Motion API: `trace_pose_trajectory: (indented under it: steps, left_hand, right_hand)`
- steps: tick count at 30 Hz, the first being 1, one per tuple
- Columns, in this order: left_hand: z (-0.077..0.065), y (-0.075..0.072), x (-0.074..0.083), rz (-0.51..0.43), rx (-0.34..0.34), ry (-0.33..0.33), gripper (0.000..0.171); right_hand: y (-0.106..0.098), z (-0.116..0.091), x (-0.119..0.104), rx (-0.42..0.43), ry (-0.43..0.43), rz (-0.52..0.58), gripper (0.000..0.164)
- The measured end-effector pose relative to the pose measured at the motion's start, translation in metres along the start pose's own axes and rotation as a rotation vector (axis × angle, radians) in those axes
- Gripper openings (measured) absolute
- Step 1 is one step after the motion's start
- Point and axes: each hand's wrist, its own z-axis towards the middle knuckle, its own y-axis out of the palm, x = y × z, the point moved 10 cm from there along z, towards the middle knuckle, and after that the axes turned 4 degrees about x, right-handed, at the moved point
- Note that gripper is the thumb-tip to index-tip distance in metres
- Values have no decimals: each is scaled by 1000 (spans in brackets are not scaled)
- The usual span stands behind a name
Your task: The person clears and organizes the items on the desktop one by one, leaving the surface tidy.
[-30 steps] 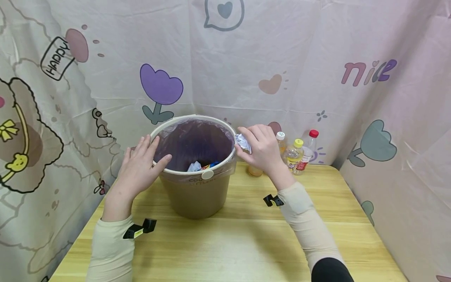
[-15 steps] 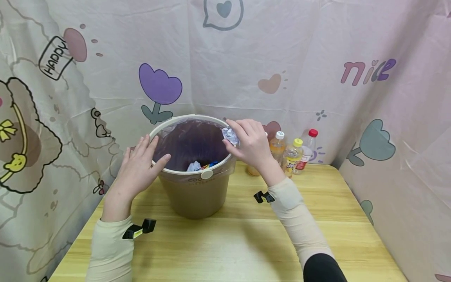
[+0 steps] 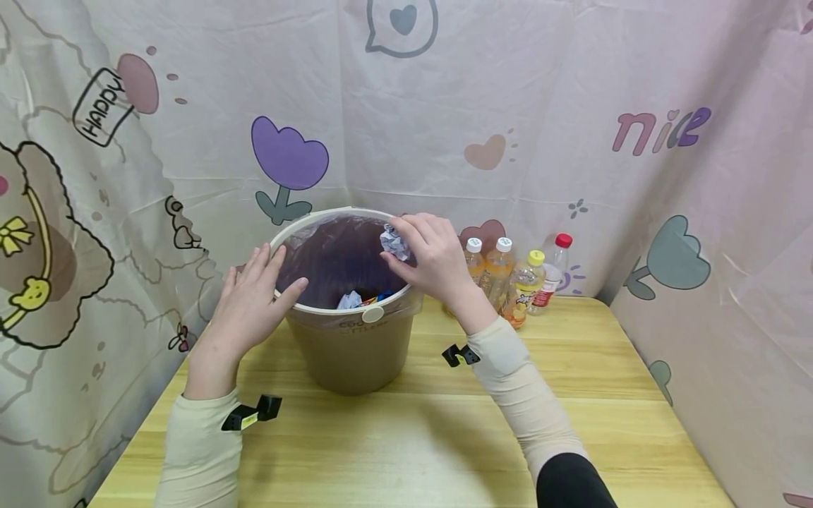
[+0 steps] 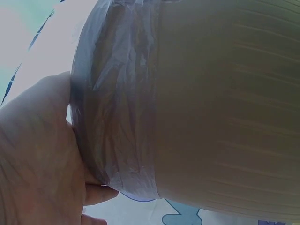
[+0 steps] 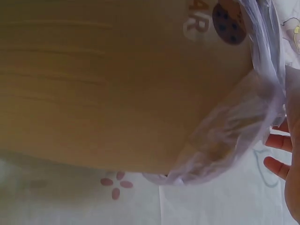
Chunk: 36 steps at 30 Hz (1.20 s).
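A brown trash can [image 3: 349, 356] with a cream rim and a clear plastic liner [image 4: 119, 103] stands on the wooden table. Low inside it lie a crumpled white paper [image 3: 349, 300] and a colourful wrapper [image 3: 376, 299]. My left hand [image 3: 244, 310] rests on the left side of the rim with its fingers straight. At the right side of the opening my right hand [image 3: 435, 257] pinches a crumpled paper ball [image 3: 394, 242] between thumb and fingers, over the inside of the can. In the right wrist view, only part of that hand [image 5: 290, 145] shows, beside the liner's edge.
Several plastic bottles stand at the back right of the table [image 3: 571, 409], among them a yellow-capped one [image 3: 524, 293] and a red-capped one [image 3: 554, 275]. My right forearm passes in front of them. A printed cloth backdrop [image 3: 413, 141] hangs close behind and along both sides.
My right hand has moved left with the paper ball, from just outside the right rim to over the opening, uncovering more of the bottles. The left hand has stayed on the rim.
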Motion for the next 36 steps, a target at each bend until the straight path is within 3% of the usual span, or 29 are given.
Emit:
trace_pose_trajectory:
  steps: [21,36]
  left_hand:
    - [0,-2,1,-3,16,-6,83]
    - [-1,0,0,-15,8,-9,82]
  right_hand:
    - [9,6,-17,-35,-19,-14,38]
    - [5,-6,-6,-39,0,-45,33]
